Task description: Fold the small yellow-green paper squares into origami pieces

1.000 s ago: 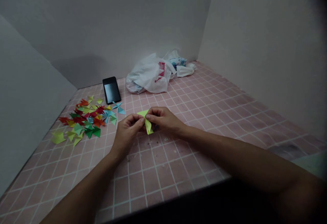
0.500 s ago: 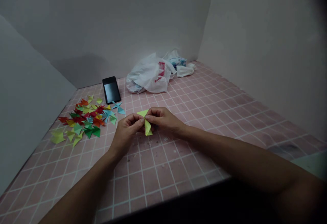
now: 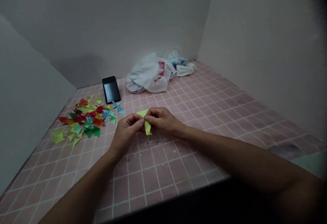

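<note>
A partly folded piece of yellow-green paper [image 3: 147,128] is held between both hands, just above the pink tiled-pattern table. My left hand [image 3: 128,128] pinches its left side with thumb and forefinger. From the right, my right hand [image 3: 165,121] grips the same paper, its thumb close to the left one. A flat corner shows beyond the fingers, and a narrow folded end points toward me. The middle of the paper is hidden by the fingertips. To the left lies a pile of small folded paper pieces [image 3: 79,116] in red, orange, yellow, green and blue.
A black phone [image 3: 111,90] lies behind the pile. At the back is a white plastic bag [image 3: 150,75] with red print, beside a blue-and-white packet [image 3: 178,61]. Pale walls enclose the pink table [image 3: 217,101]. A pale green surface [image 3: 313,162] shows at the right edge.
The near end of the yellow-green paper looks narrower, its sides drawn in between the fingers. Both hands have stayed almost in place.
</note>
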Demonstrator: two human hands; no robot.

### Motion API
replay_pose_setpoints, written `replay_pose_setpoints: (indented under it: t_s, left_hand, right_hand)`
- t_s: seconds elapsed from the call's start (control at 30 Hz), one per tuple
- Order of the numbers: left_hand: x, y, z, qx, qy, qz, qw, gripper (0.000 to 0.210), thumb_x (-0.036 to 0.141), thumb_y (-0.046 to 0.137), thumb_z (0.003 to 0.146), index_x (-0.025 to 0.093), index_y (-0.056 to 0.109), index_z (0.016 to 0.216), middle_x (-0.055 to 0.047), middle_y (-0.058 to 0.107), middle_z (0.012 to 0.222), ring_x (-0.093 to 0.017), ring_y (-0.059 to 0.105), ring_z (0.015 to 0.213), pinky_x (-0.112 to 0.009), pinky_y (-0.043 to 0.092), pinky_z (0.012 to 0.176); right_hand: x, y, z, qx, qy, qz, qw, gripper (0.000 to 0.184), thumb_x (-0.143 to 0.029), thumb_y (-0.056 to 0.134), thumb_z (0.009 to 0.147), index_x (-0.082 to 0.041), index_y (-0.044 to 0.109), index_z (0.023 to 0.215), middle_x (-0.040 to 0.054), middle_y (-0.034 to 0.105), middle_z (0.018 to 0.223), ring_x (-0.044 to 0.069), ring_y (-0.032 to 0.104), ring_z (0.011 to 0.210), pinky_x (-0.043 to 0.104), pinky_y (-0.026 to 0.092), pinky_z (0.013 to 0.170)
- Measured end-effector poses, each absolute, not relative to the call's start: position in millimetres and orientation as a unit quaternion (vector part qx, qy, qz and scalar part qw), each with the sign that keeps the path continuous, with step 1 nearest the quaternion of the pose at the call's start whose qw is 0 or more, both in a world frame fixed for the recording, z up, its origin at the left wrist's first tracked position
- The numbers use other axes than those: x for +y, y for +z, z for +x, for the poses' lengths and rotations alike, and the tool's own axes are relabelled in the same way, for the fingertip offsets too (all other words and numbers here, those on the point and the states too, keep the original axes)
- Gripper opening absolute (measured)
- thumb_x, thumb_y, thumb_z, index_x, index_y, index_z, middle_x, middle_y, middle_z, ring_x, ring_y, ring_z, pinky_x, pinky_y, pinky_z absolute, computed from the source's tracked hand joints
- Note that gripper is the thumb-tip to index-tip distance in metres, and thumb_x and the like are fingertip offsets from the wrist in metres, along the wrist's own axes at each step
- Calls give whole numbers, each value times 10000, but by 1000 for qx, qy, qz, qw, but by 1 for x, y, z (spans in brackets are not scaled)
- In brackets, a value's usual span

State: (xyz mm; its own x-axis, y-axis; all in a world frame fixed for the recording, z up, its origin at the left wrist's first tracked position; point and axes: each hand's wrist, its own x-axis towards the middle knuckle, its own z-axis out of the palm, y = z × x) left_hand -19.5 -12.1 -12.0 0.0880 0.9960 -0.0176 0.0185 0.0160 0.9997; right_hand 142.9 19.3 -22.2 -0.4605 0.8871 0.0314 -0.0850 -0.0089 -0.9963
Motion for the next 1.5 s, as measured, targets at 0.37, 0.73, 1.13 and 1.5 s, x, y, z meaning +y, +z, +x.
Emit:
replay_pose_setpoints:
  t_s: [0.37,0.73,1.13,1.5]
  left_hand:
    - [-12,-10,-19,492,465,527,513,182,314,757,749,150,678,760,5,674,694,-118,637,609,-229,532,595]
    - [-11,-8,-20,499,447,553,496,160,306,740,738,159,677,743,0,679,676,-129,630,598,-241,515,594]
    - [-11,-7,-19,514,418,565,493,162,304,738,731,154,679,744,9,663,667,-109,586,577,-220,479,558]
    - [-13,-7,-20,514,510,590,356,114,258,706,764,171,635,745,22,620,691,-114,600,607,-220,510,586]
  right_hand:
    - [21,-23,146,-657,550,-332,394,196,-282,553,865,-159,568,713,-22,554,614,94,499,556,210,399,519]
    - [23,-22,150,-629,612,-291,382,214,-332,574,881,-168,553,744,-18,567,642,94,506,577,213,413,545]
    - [26,-20,151,-705,504,-321,382,251,-317,535,886,-173,527,682,-13,539,640,103,468,594,225,350,540]
    - [18,-22,144,-582,671,-280,364,147,-281,639,852,-178,541,813,-29,594,628,83,529,519,193,415,482]
